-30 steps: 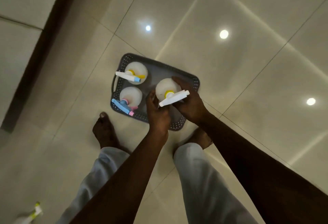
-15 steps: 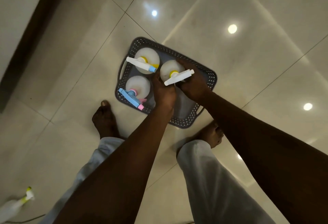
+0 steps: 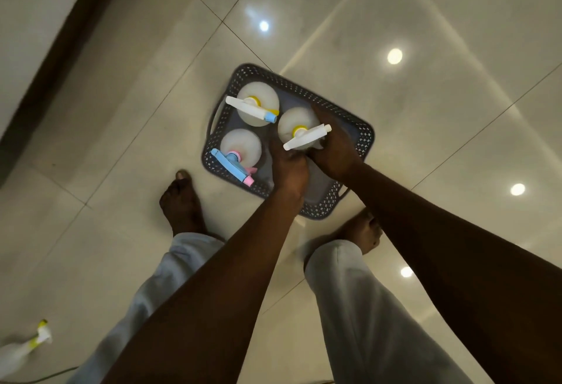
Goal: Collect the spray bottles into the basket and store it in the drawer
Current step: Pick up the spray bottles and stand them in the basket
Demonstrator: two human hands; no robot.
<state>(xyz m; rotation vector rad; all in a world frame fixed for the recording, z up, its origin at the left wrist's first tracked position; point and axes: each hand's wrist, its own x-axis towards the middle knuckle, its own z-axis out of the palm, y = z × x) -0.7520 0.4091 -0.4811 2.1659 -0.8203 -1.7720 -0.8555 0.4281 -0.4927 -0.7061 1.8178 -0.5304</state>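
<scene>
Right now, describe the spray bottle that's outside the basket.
From the grey basket on the tiled floor, look back past the person's left foot to the lower-left corner. A spray bottle lies there alone, yellow-tipped, the only one outside the basket.

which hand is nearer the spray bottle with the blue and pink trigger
Left. The left hand is beside the white spray bottle with the blue and pink trigger; the right hand is farther off, holding the white-triggered spray bottle.
</scene>
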